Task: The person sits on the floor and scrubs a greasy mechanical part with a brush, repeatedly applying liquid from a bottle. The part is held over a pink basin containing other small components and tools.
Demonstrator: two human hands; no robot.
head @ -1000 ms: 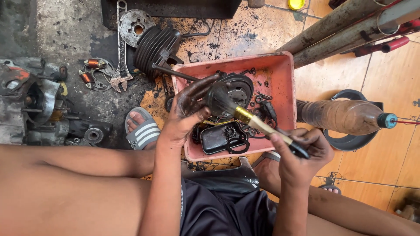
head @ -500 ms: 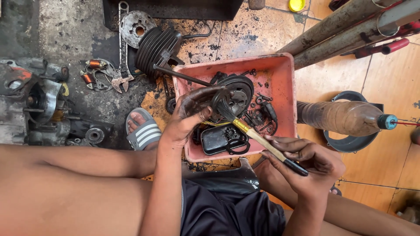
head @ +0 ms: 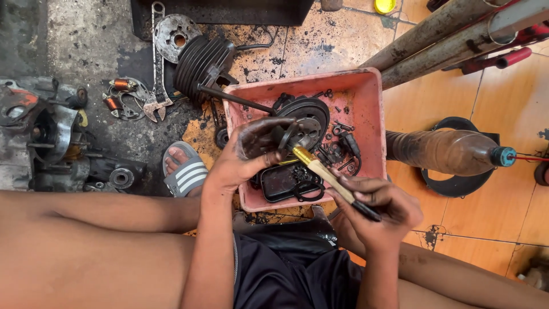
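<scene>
Two bare hands at work over one pink plastic tray (head: 366, 91) on the tiled floor. Left hand (head: 251, 154), black with grease, clamped around one small round metal part (head: 298, 134), held just above the tray's near half. Right hand (head: 374, 209) closed around the dark end of one brush (head: 334, 183) with a pale handle and brass ferrule, its tip touching the part in the left hand. In the tray: one large black ribbed disc (head: 306, 111) at the far side, one dark rectangular cover (head: 283, 182) near the front wall, plus a scatter of small bolts and clips too tangled to count. One long dark rod (head: 234, 98) resting across the tray's far-left corner. Just beyond it, one black finned cylinder (head: 200, 60), one round grey plate (head: 174, 35), one adjustable wrench (head: 155, 86). Two small copper-wound coils (head: 117, 94) left of the wrench, and one grey engine casing (head: 43, 137) at the far left. One foot in a grey striped sandal (head: 184, 171) beside the tray. To the right, one brown plastic bottle (head: 446, 151) with a teal cap lying over one black ring (head: 457, 183). Two rusty pipes (head: 434, 34) slanting across the upper right corner.
</scene>
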